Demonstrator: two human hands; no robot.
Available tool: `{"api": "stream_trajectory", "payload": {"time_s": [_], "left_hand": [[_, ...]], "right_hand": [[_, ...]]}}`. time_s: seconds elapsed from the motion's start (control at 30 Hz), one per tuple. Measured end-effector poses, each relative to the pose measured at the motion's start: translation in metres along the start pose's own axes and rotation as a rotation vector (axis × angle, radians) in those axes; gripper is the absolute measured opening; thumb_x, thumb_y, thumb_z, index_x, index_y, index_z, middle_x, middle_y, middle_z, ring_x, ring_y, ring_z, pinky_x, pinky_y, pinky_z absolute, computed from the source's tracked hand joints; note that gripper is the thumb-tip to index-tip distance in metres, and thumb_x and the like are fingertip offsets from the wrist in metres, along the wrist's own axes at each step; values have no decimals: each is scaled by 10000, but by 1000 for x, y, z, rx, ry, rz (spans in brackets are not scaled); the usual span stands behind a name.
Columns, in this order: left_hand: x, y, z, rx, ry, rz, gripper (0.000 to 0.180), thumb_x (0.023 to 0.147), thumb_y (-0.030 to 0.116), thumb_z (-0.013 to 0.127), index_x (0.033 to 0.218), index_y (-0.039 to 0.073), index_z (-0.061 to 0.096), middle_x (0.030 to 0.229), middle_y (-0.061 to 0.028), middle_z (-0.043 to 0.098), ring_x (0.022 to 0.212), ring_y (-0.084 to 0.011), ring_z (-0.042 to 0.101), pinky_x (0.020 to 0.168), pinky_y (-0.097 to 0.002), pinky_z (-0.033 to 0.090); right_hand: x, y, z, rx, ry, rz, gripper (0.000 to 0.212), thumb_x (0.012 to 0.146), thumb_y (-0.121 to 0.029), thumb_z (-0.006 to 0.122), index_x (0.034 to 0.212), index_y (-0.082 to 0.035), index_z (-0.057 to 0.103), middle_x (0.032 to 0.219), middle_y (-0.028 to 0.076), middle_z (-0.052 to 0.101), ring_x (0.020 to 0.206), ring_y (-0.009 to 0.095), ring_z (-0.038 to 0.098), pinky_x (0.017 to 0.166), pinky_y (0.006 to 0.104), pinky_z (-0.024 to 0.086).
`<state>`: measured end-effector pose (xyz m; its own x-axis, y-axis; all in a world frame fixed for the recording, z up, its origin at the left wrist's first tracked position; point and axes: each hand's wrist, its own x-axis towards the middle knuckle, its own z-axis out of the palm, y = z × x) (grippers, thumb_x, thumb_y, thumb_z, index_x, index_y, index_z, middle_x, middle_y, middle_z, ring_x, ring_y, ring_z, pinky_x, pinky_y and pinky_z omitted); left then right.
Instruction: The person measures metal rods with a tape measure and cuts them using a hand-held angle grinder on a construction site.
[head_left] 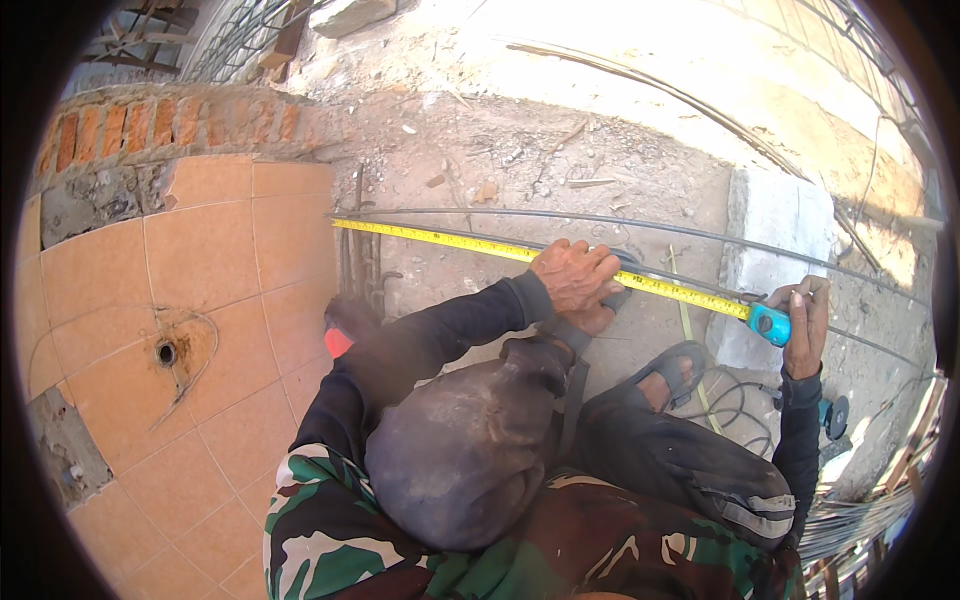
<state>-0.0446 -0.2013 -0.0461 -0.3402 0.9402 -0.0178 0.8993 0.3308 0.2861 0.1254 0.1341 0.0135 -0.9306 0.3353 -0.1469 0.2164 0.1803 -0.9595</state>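
A yellow tape measure blade (440,237) stretches from the tile edge across to its turquoise case (769,324) on the right. My left hand (578,275) is closed over the middle of the blade with curled fingers, just above my sandalled foot. My right hand (806,325) grips the case at its right side, thumb upward. Thin steel rods (620,222) run beside the blade, one above it and another close along it, passing near my right hand. What lies under my left fingers is hidden.
Orange floor tiles (190,255) with a drain pipe (166,352) lie left, bordered by bricks (140,128). A pale block (775,225) sits under the rods. An angle grinder (832,418) and black cable (740,410) are near my right forearm. Bent bars (357,255) lie beside the tiles.
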Motion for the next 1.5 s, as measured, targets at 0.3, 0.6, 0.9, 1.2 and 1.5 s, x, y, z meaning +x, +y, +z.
{"api": "stream_trajectory", "payload": {"time_s": [0.3, 0.6, 0.9, 1.2, 1.5], "left_hand": [[0, -1, 0, 5, -34, -5, 321, 905, 421, 570, 888, 102, 537, 817, -61, 554, 707, -222, 612, 607, -367, 506], [-3, -3, -1, 11, -69, -16, 324, 913, 422, 559, 886, 100, 536, 834, -61, 566, 709, -220, 613, 600, -371, 504], [-4, -2, -5, 15, -72, -14, 325, 916, 426, 552, 887, 103, 537, 828, -57, 559, 702, -219, 610, 599, -368, 503], [-4, -3, -6, 19, -57, -5, 311, 916, 417, 554, 886, 108, 538, 823, -56, 560, 697, -217, 608, 605, -364, 502], [-3, -2, -2, 1, -63, -18, 315, 914, 421, 556, 881, 108, 531, 817, -57, 558, 701, -217, 617, 601, -365, 503]], "right_hand": [[1, -4, 3, -4, 0, -6, 154, 1008, -217, 402, 1010, -64, 383, 818, 122, 587, 754, 141, 555, 729, 276, 460], [1, -2, 5, -22, -15, -11, 153, 1010, -213, 409, 1011, -63, 380, 829, 121, 583, 766, 153, 579, 747, 283, 484], [0, 0, 5, -12, -15, -16, 152, 1011, -214, 403, 997, -66, 372, 823, 130, 593, 758, 161, 591, 743, 288, 492], [-1, -1, 5, 9, -18, -6, 147, 1010, -204, 400, 1004, -59, 378, 834, 134, 590, 763, 155, 576, 738, 283, 480], [-1, -2, 4, -19, -32, -14, 154, 1013, -209, 404, 1010, -56, 387, 842, 130, 585, 777, 154, 572, 756, 279, 470]]}}
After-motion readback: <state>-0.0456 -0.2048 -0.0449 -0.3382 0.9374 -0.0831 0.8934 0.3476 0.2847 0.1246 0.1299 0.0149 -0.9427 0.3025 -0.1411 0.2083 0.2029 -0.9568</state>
